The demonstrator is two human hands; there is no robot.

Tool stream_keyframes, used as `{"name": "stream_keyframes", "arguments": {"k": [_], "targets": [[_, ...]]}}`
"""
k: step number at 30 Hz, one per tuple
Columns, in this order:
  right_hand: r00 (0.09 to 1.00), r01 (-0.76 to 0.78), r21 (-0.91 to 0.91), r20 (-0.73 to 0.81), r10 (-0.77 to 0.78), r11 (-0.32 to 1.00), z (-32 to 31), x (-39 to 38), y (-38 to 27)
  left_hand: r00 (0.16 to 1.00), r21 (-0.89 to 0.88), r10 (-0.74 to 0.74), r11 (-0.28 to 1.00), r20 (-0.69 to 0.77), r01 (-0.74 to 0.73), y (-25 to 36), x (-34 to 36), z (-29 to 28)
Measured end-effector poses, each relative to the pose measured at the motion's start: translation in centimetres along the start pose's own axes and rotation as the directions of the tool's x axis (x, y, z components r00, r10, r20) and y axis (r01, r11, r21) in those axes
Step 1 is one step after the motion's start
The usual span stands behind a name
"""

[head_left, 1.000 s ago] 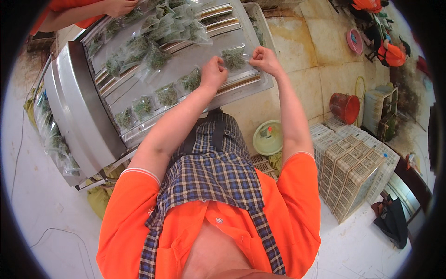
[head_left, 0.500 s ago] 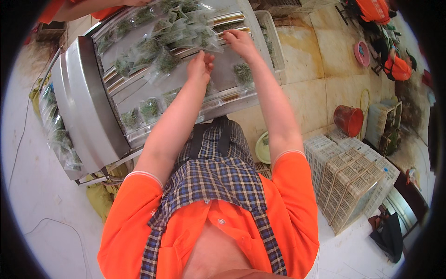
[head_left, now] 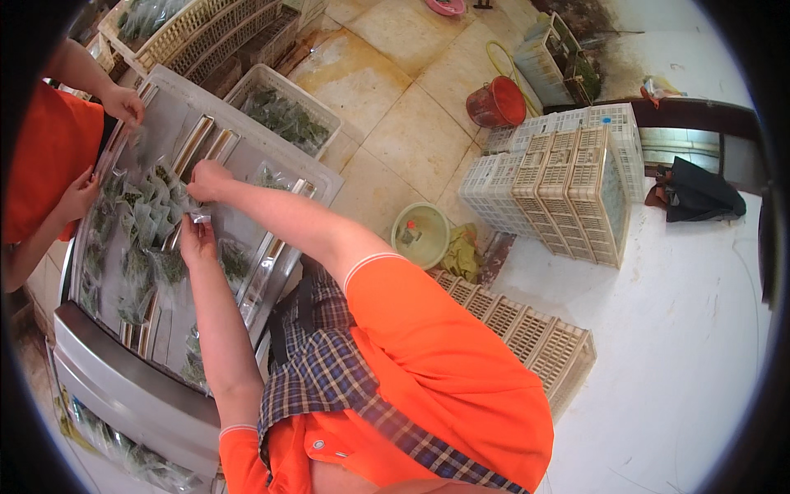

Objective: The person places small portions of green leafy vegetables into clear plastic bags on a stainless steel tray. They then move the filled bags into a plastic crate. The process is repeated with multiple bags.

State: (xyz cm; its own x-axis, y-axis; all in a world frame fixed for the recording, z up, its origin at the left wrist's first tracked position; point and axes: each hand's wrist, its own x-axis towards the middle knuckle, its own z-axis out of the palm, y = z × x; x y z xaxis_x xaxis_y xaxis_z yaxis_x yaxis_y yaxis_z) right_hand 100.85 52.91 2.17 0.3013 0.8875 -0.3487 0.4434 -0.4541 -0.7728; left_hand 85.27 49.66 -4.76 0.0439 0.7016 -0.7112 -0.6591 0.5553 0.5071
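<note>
My left hand (head_left: 198,235) pinches the top edge of a clear plastic bag (head_left: 170,266) of green leafy stuff, among a pile of similar bags (head_left: 141,247) on the steel machine's tray (head_left: 189,337). My right hand (head_left: 206,179) is just beyond it, fingers closed at another bag edge in that pile; exactly what they hold is partly hidden. Other filled bags (head_left: 234,265) lie between the metal sealing bars (head_left: 271,247) at the near side.
A co-worker (head_left: 45,156) in orange has both hands at the tray's left. A crate of bags (head_left: 284,119), stacked crates (head_left: 568,189), a green basin (head_left: 420,235), a red bucket (head_left: 494,103) and a long crate (head_left: 527,346) stand around the tiled floor.
My view and body have turned. My hands have moved from the near bar into the bag pile and closed on it. The co-worker's hands have come further into view at the left.
</note>
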Motion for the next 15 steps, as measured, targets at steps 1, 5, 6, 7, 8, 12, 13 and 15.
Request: {"name": "stream_keyframes", "arguments": {"k": [1,5,6,7,8,12,13,15], "targets": [[0.999,-0.032,-0.030,-0.037,0.031,0.999,0.2,0.3,0.5,1.000,0.016,-0.018,1.000,-0.010,0.018,-0.1,0.5,-0.2],[0.946,-0.023,-0.108,0.321,0.056,0.994,-2.9,-0.3,1.2,0.998,0.111,0.016,0.994,0.063,-0.023,-0.6,-1.7,-1.1],[0.920,-0.015,-0.107,0.387,0.056,0.994,-3.1,0.4,1.6,0.997,0.143,0.022,0.989,0.075,-0.033,-0.4,-2.0,-1.3],[0.891,-0.008,-0.105,0.451,0.055,0.994,-3.3,1.1,2.1,0.996,0.174,0.028,0.984,0.089,-0.043,-0.2,-2.4,-1.6],[0.853,0.004,-0.104,0.519,0.051,0.995,-3.5,1.1,2.0,0.994,0.201,0.039,0.978,0.097,-0.058,0.2,-3.0,-1.5],[0.851,-0.053,-0.114,0.515,0.104,0.992,-4.6,-1.1,2.7,0.993,0.257,0.065,0.962,0.095,-0.088,-1.0,-6.5,0.0],[0.849,-0.096,-0.099,0.512,0.133,0.990,-4.7,-1.7,2.8,0.992,0.258,0.049,0.963,0.119,-0.078,-1.4,-7.1,0.9],[0.846,-0.120,-0.048,0.517,0.128,0.992,-4.6,-2.4,2.7,0.990,0.270,0.035,0.960,0.138,-0.072,-1.3,-7.7,1.3]]}}
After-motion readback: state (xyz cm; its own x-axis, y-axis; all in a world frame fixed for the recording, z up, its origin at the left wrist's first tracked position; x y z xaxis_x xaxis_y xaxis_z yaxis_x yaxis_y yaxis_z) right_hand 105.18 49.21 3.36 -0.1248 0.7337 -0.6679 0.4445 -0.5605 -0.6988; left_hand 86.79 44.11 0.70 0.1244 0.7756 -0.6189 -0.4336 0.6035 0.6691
